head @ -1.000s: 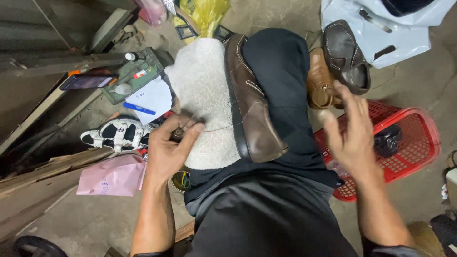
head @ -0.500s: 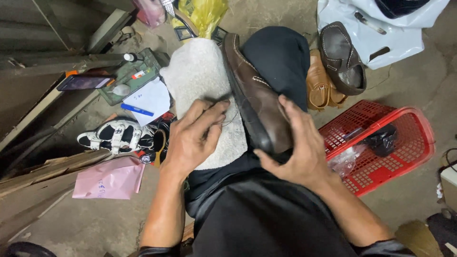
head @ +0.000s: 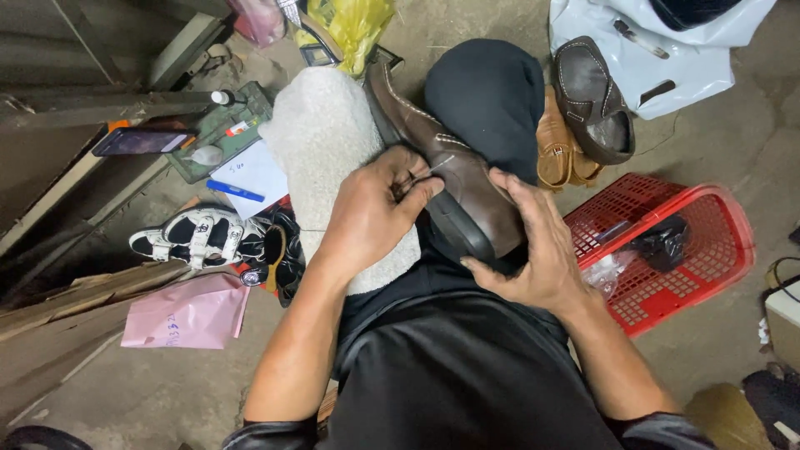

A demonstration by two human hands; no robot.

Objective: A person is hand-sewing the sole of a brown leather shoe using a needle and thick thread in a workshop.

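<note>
Left hand [head: 379,208] pinches a thin metal needle [head: 433,167] against the brown shoe [head: 454,179], fingers closed tight on it. Right hand [head: 533,246] cups the shoe's heel end from the side, fingers spread and pressed on smooth leather, gripping it. Shoe is one brown leather slip-on with pale stitching and a dark rubber sole, lying tilted across the lap, half on a nubbly cream fleece pad [head: 321,150] just left of it. Beyond the shoe: two more loafers, one dark brown [head: 587,100], one tan [head: 558,146], touching each other. Right of the shoe, one red plastic mesh basket [head: 708,242] with a black crumpled bag [head: 662,242] inside. Left of the shoe, past the pad: one white strappy sandal [head: 196,233], one pink paper sheet [head: 187,312], one blue pen [head: 233,190] on white paper.
</note>
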